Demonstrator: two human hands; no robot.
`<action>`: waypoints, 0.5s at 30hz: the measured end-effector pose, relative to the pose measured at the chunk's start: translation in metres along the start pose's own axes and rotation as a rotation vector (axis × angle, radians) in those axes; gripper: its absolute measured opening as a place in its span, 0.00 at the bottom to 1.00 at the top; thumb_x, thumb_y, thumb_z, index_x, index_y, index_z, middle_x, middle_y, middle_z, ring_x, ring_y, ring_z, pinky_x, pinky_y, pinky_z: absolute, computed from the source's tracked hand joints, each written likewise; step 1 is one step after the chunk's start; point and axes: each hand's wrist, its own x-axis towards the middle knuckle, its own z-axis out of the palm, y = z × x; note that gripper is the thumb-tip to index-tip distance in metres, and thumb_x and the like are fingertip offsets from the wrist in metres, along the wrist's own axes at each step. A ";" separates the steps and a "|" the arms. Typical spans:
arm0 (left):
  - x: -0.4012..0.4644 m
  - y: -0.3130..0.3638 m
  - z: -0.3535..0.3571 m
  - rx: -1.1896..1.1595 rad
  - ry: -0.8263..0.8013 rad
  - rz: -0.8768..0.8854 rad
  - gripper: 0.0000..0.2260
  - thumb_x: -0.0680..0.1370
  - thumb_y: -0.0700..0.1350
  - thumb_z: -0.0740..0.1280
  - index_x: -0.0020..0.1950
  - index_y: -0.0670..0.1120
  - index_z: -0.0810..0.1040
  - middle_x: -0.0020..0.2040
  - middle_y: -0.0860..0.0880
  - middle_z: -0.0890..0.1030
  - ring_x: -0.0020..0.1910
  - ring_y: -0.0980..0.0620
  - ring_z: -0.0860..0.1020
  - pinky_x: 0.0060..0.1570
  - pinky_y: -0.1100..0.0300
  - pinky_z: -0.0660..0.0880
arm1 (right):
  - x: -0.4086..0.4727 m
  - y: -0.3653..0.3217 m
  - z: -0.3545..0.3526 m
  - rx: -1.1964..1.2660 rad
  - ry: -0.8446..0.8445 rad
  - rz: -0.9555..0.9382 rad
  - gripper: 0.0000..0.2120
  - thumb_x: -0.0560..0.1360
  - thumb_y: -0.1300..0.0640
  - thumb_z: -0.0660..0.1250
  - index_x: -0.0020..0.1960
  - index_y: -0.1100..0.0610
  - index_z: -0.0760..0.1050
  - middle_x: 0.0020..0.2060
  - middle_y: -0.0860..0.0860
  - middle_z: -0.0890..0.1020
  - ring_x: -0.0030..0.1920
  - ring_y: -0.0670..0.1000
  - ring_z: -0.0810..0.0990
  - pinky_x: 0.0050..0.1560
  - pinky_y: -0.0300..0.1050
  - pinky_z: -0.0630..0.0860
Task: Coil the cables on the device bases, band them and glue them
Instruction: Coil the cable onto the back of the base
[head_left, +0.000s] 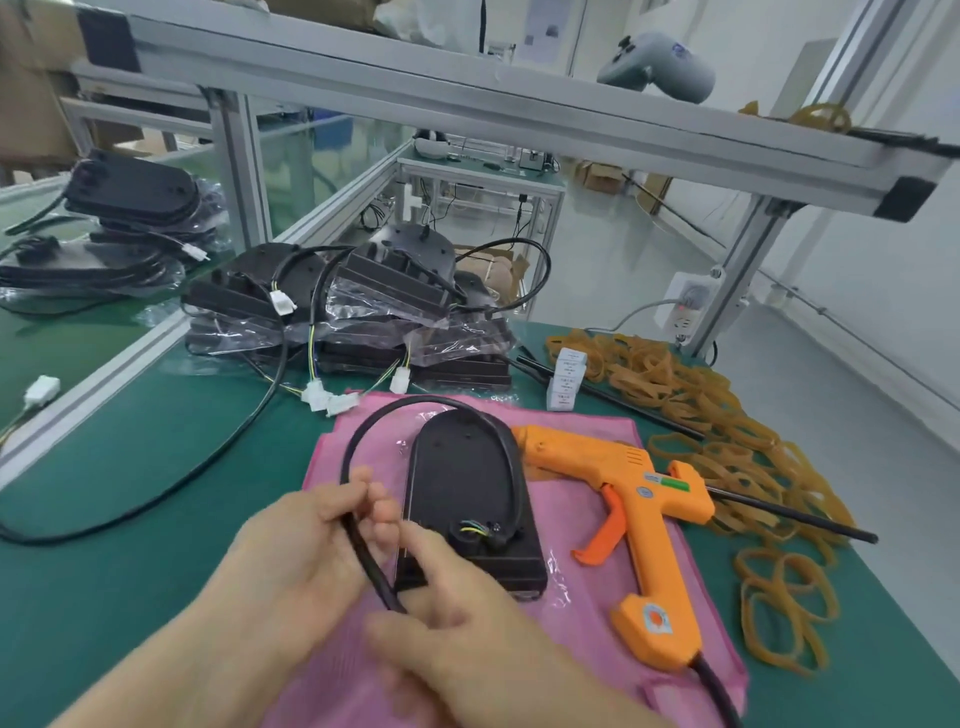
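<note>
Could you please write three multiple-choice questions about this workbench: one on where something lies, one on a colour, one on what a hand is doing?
1. Where does the glue gun lie?
A. on the pink cloth, right of the black base
B. on the upper shelf
C. on top of the pile of rubber bands

2. What colour is the table mat?
A. grey
B. green
C. white

3. What is the left hand doing?
A. resting flat on the table
B. squeezing the glue gun's trigger
C. gripping the black cable

Answers: 1 A, its body rests on the pink cloth beside the base. 2 B, the surface around the cloth is green. 3 C, its fingers curl round the cable, which loops over the top of the base.
</note>
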 end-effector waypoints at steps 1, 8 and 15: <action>0.001 0.001 0.000 0.152 0.010 0.059 0.03 0.76 0.34 0.61 0.42 0.38 0.72 0.31 0.43 0.75 0.23 0.51 0.74 0.23 0.65 0.72 | -0.007 0.004 -0.009 -0.024 0.007 -0.022 0.26 0.79 0.62 0.62 0.72 0.43 0.65 0.35 0.46 0.75 0.32 0.43 0.72 0.36 0.36 0.70; 0.087 0.032 0.034 1.760 -0.052 0.926 0.17 0.80 0.41 0.63 0.68 0.52 0.75 0.69 0.51 0.72 0.68 0.44 0.65 0.68 0.53 0.61 | -0.015 0.003 -0.053 -0.650 -0.035 -0.077 0.17 0.82 0.51 0.58 0.69 0.42 0.71 0.67 0.36 0.73 0.67 0.37 0.69 0.69 0.37 0.65; 0.126 0.036 0.046 1.919 -0.281 0.763 0.08 0.77 0.42 0.70 0.55 0.49 0.85 0.54 0.49 0.81 0.50 0.47 0.77 0.56 0.52 0.72 | -0.023 -0.001 -0.086 -0.723 0.194 -0.080 0.12 0.81 0.50 0.58 0.59 0.43 0.78 0.48 0.39 0.83 0.49 0.41 0.78 0.53 0.45 0.73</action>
